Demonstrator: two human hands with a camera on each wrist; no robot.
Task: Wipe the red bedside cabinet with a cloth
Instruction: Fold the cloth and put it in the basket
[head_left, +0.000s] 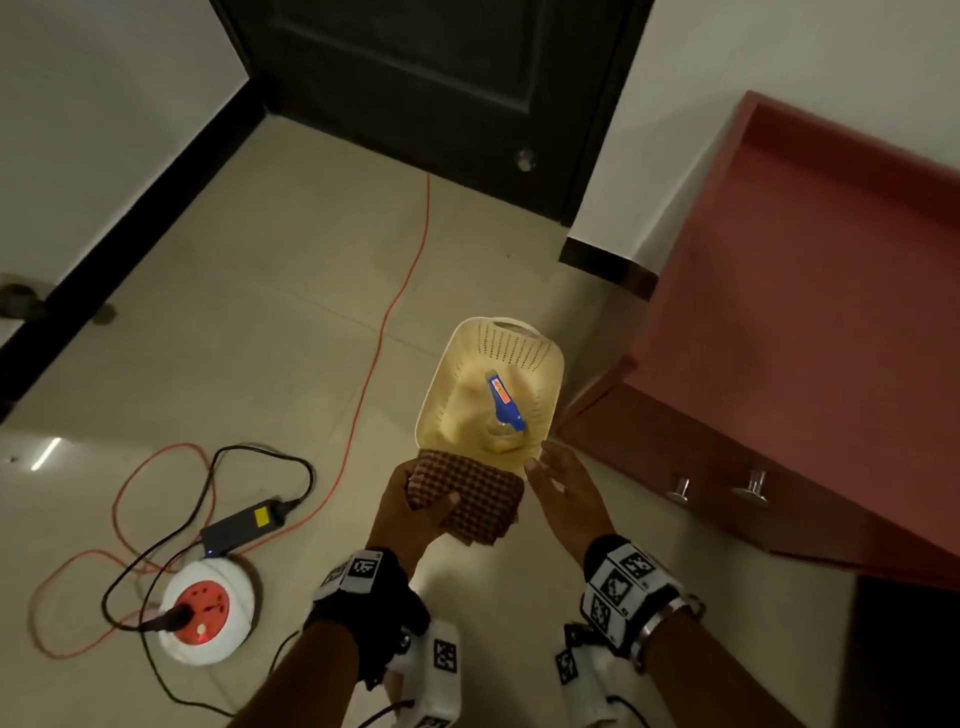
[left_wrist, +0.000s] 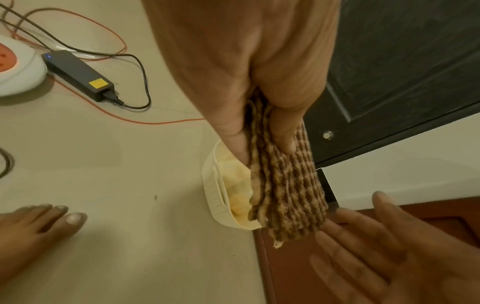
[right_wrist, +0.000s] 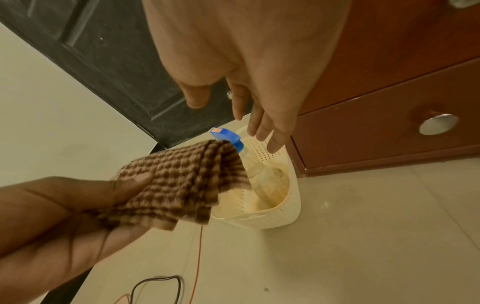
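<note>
My left hand (head_left: 415, 506) pinches a folded brown checked cloth (head_left: 470, 496) between thumb and fingers, above the near rim of a cream basket (head_left: 550, 358). The same cloth (left_wrist: 288, 195) hangs from that hand in the left wrist view, and the right wrist view shows the cloth (right_wrist: 179, 183) too. My right hand (head_left: 563, 491) hovers open beside the cloth, fingers straight, just over the basket's near right corner. The red bedside cabinet (head_left: 810, 332) stands to the right, its top bare, with two metal drawer knobs (head_left: 750, 488) on its front.
The basket (right_wrist: 283, 214) holds a spray bottle with a blue head (head_left: 505, 402) and a yellow cloth (head_left: 467, 410). On the floor to the left lie an orange cable (head_left: 395, 301), a black power adapter (head_left: 244, 527) and a round socket reel (head_left: 205, 613). A dark door (head_left: 441, 78) stands behind.
</note>
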